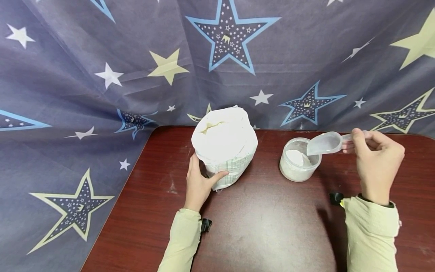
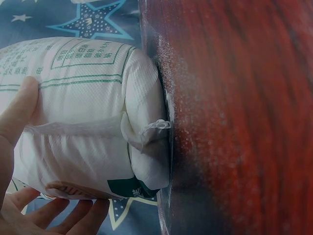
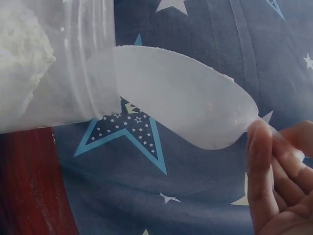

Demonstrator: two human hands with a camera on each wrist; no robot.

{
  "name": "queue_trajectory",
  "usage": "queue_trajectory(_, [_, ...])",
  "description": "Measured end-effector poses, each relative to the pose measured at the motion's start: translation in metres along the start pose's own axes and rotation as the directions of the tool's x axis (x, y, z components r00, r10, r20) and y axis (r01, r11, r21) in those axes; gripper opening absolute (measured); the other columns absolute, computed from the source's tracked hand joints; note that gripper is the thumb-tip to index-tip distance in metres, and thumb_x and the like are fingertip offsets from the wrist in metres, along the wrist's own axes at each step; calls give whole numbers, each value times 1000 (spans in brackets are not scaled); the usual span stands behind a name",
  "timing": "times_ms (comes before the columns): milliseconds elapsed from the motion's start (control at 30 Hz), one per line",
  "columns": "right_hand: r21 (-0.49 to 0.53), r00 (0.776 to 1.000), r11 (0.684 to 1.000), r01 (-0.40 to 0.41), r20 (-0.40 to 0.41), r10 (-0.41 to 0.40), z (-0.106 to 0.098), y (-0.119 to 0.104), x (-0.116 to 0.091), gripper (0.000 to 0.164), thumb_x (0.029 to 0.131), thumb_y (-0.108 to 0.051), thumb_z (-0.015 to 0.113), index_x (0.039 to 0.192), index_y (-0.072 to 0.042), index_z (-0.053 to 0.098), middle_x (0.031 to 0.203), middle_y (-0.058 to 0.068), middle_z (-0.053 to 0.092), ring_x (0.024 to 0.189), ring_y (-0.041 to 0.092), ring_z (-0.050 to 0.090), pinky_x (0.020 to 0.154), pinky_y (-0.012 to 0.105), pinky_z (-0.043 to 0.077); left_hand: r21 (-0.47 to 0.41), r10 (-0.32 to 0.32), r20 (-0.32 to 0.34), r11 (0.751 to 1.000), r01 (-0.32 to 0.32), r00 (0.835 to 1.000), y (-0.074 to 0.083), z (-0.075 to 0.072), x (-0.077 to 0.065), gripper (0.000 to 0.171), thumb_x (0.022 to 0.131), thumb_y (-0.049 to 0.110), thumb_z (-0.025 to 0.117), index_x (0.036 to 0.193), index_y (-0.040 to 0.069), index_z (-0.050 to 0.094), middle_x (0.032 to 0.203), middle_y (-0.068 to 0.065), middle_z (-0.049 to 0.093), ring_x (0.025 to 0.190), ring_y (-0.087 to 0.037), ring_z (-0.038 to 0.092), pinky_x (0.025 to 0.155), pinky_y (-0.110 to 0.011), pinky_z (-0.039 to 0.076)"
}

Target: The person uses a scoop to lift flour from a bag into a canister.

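Observation:
A white woven bag [image 1: 234, 158] of white powder stands upright with its mouth spread wide. My left hand [image 1: 199, 181] grips its near left side, thumb in front and fingers around the far side; green print and a stitched bottom seam show in the left wrist view. In my right hand [image 1: 380, 155] a translucent plastic scoop [image 1: 324, 143] is pinched by its handle. The scoop's lip reaches over the rim of a clear round jar [image 1: 295, 174], partly filled with white powder [image 1: 298, 158]. Seen from the right wrist, the scoop's bowl [image 3: 181, 98] is tilted down at the jar mouth.
Both containers stand on a dark red wood-grain table [image 1: 272, 223], the jar to the right of the bag. Behind the table hangs a grey-blue cloth [image 1: 142, 34] printed with stars. A faint powder smudge [image 1: 172, 187] marks the tabletop left of the bag.

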State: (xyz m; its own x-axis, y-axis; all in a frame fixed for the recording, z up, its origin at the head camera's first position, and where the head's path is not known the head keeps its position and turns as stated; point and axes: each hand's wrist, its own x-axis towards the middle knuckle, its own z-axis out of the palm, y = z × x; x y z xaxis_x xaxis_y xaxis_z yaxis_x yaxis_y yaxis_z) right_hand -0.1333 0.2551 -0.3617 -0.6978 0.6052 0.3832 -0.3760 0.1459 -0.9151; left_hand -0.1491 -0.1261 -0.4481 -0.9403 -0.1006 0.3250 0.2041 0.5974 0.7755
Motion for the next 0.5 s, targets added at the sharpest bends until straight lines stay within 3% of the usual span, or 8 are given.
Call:
queue_trajectory(133, [214, 1000, 977, -6, -21, 11, 1, -3, 0, 21, 87, 3, 70, 73, 17, 64, 61, 9, 70, 48, 13, 65, 49, 19, 53, -2, -9, 4, 1000, 10, 1000, 1, -1, 0, 106, 67, 54, 88, 152, 21, 35, 144, -2, 47, 137, -22, 44, 112, -46, 38])
queue_trajectory(500, [345, 997, 938, -20, -57, 42, 14, -8, -7, 21, 85, 3, 72, 77, 21, 65, 65, 15, 70, 50, 18, 68, 51, 24, 56, 0, -18, 1, 1000, 18, 1000, 1, -1, 0, 107, 66, 54, 88, 152, 21, 34, 144, -1, 46, 138, -20, 43, 113, -45, 37])
